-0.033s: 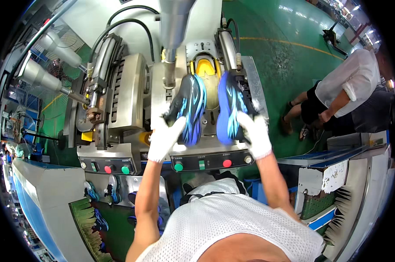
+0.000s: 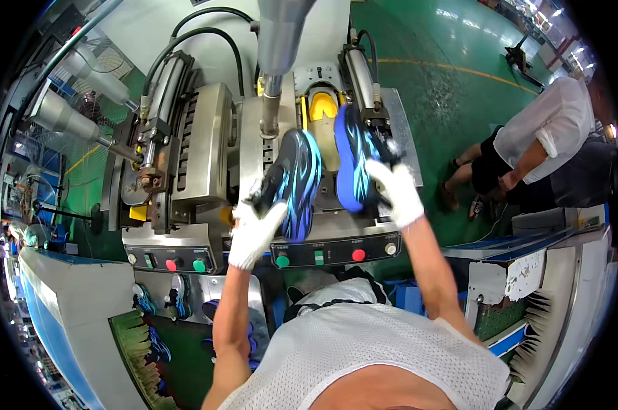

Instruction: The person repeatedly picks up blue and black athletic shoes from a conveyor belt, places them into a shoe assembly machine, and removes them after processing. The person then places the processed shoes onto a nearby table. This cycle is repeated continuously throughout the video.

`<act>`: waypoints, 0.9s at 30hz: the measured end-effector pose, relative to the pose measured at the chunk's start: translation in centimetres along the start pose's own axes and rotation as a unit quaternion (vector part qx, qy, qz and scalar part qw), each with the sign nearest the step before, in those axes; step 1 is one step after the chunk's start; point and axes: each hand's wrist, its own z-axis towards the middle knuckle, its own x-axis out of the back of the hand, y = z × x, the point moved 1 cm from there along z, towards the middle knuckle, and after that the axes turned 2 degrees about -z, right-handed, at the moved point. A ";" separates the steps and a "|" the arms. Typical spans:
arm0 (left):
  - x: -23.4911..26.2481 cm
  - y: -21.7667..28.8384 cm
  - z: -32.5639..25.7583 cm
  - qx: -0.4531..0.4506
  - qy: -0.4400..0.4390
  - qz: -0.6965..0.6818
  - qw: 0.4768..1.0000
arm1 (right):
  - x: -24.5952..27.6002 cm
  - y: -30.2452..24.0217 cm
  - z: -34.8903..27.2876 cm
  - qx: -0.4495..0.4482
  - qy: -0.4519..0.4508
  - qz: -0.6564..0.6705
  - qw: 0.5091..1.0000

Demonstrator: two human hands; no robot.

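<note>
Both my hands wear white gloves and each one grips a black sports shoe with light-blue flame shapes and a blue-violet sole. My left hand (image 2: 257, 231) is closed on the left shoe (image 2: 296, 181), held tilted in front of the press. In my right hand (image 2: 399, 193) is the right shoe (image 2: 354, 157), raised over the machine's right station with its blue sole edge turned inward. Between and behind the shoes lies the station's bed with a yellow shoe-shaped pad (image 2: 323, 107). Fingers behind the shoes are partly hidden.
A control panel (image 2: 336, 253) with green and red buttons fronts the press. A metal cylinder (image 2: 270, 102) hangs near the left shoe. At left is a second station with a metal block (image 2: 210, 143). More shoes (image 2: 177, 298) stand below on the left. A person (image 2: 544, 130) is at right.
The left shoe has come down slightly toward me. The right shoe has risen and shifted a little left, turning its toe inward. Both hands keep their grip.
</note>
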 end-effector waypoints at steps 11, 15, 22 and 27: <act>4.5 -10.8 -29.6 0.355 0.166 -0.075 0.917 | -5.9 11.0 23.8 0.106 0.085 -0.671 0.729; 0.2 -17.5 -31.3 0.369 0.306 0.039 0.877 | -1.0 8.3 25.5 0.172 -0.004 -0.627 0.760; -5.2 -27.1 -28.4 0.362 0.473 0.108 0.796 | -2.6 3.8 19.4 0.270 0.040 -0.650 0.710; -7.9 -30.6 -25.2 0.412 0.462 0.089 0.780 | -10.0 9.5 -3.0 0.434 -0.197 -0.534 0.699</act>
